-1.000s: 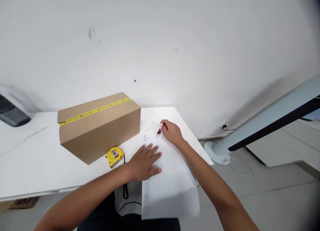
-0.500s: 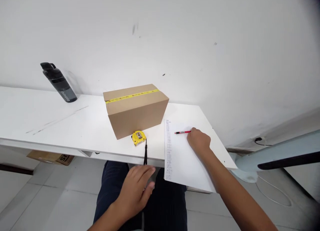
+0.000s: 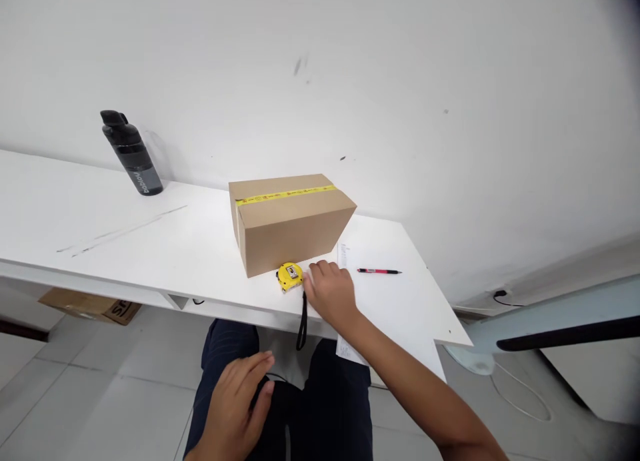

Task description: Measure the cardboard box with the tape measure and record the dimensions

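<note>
My right hand (image 3: pixel 331 291) is over the left part of the paper, just right of a yellow tape measure (image 3: pixel 290 275). Its fingers are loosely bent, with the thumb close to the tape measure's edge; whether they touch I cannot tell. A black wrist strap (image 3: pixel 303 324) hangs from the tape measure over the desk edge. My left hand (image 3: pixel 237 398) hovers above my lap, fingers stretched out and holding nothing. On the sheets of paper (image 3: pixel 395 321), which carry handwriting along the left side, lies a red and black pen (image 3: pixel 379 271). Behind the tape measure stands a cardboard box (image 3: pixel 297 238) sealed with yellow tape.
A dark water bottle (image 3: pixel 135 158) stands at the back left of the white desk (image 3: pixel 200 261), against the wall. Another carton (image 3: pixel 90 306) is below the desk at left. Right of the desk rises a pale blue stand (image 3: pixel 565 314) with a cable on the floor.
My right hand has let go of the pen, leaving it on the paper, and moved left to the tape measure. My left hand has drawn back down and left. The view has shifted slightly.
</note>
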Available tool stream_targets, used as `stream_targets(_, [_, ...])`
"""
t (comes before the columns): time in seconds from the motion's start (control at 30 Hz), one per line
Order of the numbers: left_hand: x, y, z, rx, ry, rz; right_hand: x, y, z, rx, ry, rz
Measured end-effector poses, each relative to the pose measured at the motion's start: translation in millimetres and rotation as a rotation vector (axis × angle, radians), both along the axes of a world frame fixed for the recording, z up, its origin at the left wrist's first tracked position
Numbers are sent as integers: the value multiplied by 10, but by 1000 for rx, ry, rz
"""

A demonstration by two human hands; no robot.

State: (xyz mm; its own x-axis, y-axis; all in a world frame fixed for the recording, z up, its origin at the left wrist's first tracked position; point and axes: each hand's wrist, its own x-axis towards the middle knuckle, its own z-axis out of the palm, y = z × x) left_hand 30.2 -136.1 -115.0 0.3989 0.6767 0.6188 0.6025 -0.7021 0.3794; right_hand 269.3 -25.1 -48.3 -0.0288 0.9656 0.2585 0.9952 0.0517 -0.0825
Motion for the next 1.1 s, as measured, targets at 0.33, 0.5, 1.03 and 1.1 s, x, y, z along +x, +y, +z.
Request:
stream_targets(0.33, [128,253,109,97,-156,-74,-239,148,-112,-79,71,24])
stream_targets(0.5, [62,68,-377,-5,-126,31,-211,150,-101,-140,250,25])
stream_targets(1.03, [63,133,75,146,-265,103,-789,-1107,-253,-186,1899,119])
stream_targets(1.1, [89,153,178,217,-161,51,-808,-1199,-312,-95,1987,46])
